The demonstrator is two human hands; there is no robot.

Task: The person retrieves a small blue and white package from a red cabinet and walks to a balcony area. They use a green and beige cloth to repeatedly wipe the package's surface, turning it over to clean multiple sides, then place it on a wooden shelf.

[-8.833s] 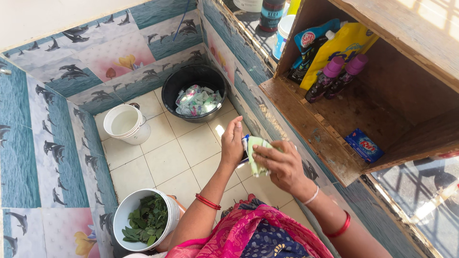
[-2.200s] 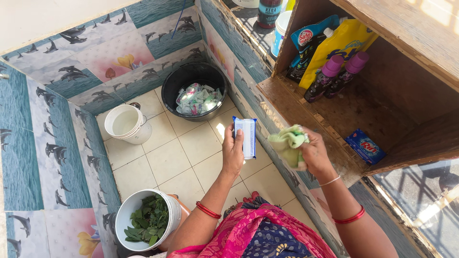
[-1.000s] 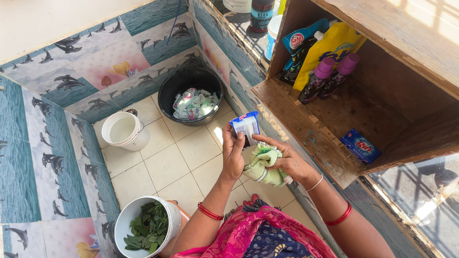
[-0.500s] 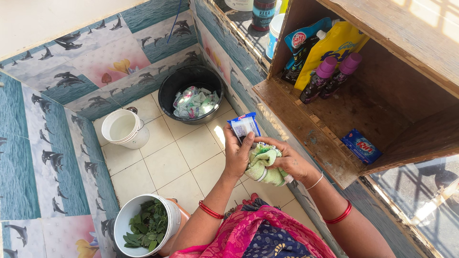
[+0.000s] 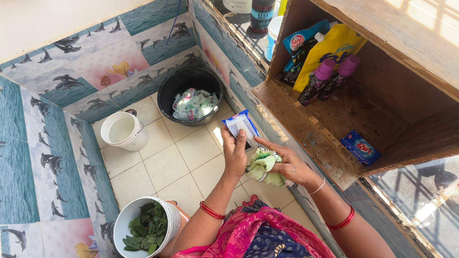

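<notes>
Packet point(image 5: 242, 124), white with blue ends, sits pinched between thumb and fingers of my left hand point(image 5: 234, 154), raised near frame centre over the pale tiled floor point(image 5: 167, 157). My right hand point(image 5: 286, 165), just at its 3 o'clock, is bunched around a light green cloth point(image 5: 263, 167), forefinger stretched up toward the packet. Black tub point(image 5: 191, 95) lies at 11 o'clock, wooden cupboard point(image 5: 306, 134) at 2 o'clock.

We wear red bangles point(image 5: 211, 210) on both wrists, a thin white bracelet point(image 5: 317, 187), and pink patterned cloth point(image 5: 248, 229).
</notes>
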